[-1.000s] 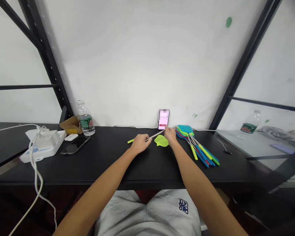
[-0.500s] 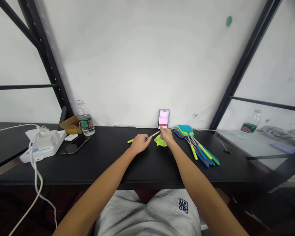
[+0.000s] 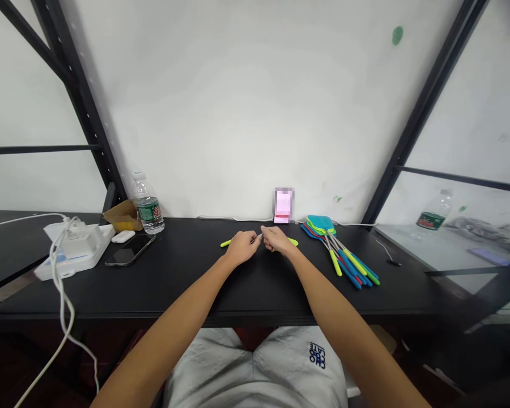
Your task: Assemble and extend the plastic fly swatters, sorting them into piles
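My left hand (image 3: 242,248) is closed around a fly swatter handle, a thin metal shaft (image 3: 258,238) whose lime-yellow grip (image 3: 226,243) sticks out to the left. My right hand (image 3: 276,241) pinches the shaft's end close to my left hand. A lime-green swatter head (image 3: 293,242) lies mostly hidden beneath my right hand. To the right lies a pile of several finished fly swatters (image 3: 340,249) with blue, teal and green heads and coloured grips. A phone (image 3: 283,207) with a blurred screen stands behind my hands.
On the black tabletop (image 3: 187,277) at left lie a smartphone (image 3: 130,250), a white power strip (image 3: 74,252) with tangled white cables, a water bottle (image 3: 148,207), a cardboard box (image 3: 123,216) and a white earbud case (image 3: 122,237). Black shelf posts stand at both sides.
My right hand has moved left along the shaft and now sits close to my left hand. The green swatter head has shifted right, and the phone's screen has changed.
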Tool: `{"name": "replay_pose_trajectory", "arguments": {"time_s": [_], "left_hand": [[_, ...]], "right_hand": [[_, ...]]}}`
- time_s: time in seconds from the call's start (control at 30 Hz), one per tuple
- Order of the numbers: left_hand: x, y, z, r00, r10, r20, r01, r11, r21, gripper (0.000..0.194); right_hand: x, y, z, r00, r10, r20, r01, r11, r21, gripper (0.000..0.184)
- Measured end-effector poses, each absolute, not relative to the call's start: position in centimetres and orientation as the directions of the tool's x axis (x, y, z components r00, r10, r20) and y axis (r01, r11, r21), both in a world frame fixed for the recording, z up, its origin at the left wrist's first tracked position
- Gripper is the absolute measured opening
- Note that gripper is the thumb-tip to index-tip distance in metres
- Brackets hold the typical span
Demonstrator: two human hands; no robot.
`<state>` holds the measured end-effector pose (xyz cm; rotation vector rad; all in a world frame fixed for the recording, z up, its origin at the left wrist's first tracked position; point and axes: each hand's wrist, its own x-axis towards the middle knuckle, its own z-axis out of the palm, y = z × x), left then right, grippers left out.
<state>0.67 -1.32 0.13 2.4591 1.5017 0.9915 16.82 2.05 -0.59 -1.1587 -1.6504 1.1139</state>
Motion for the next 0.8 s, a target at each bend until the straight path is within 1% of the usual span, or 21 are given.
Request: {"name": "replay_pose_trajectory", "arguments": {"time_s": [0.13, 0.3, 0.43, 0.67, 0.8], "left_hand": [[0.6, -1.31, 0.22, 0.315, 0.826, 0.468, 0.773, -0.509, 0.378, 0.039], [0.64, -1.46, 0.37, 0.323, 0.831, 0.453, 0.781, -0.504, 0.369, 0.036], [0.72, -1.55, 0.45, 0.332, 0.841, 0.428, 0.789, -0.496, 0.362, 0.037], [0.9, -1.53, 0.47, 0.294, 0.885, 0.36, 0.838, -0.42, 0.348, 0.045], [0.99, -1.63, 0.56, 0.292, 0.89, 0.349, 0.85, -0.409, 0.331, 0.049]], "right_hand": [[17.05, 1.99, -0.71, -0.307, 0.946, 0.103, 0.294, 0.198, -0.935, 0.048], [17.32, 2.23, -1.04, -0.361, 0.926, 0.107, 0.284, 0.218, -0.933, 0.048], [17.21, 2.34, -1.24, -0.381, 0.916, 0.122, 0.25, 0.229, -0.941, 0.047], [16.94, 2.72, -1.49, -0.383, 0.907, 0.175, 0.183, 0.26, -0.948, 0.049], [16.88, 2.55, -1.2, -0.395, 0.902, 0.172, 0.127, 0.239, -0.963, 0.051]]}}
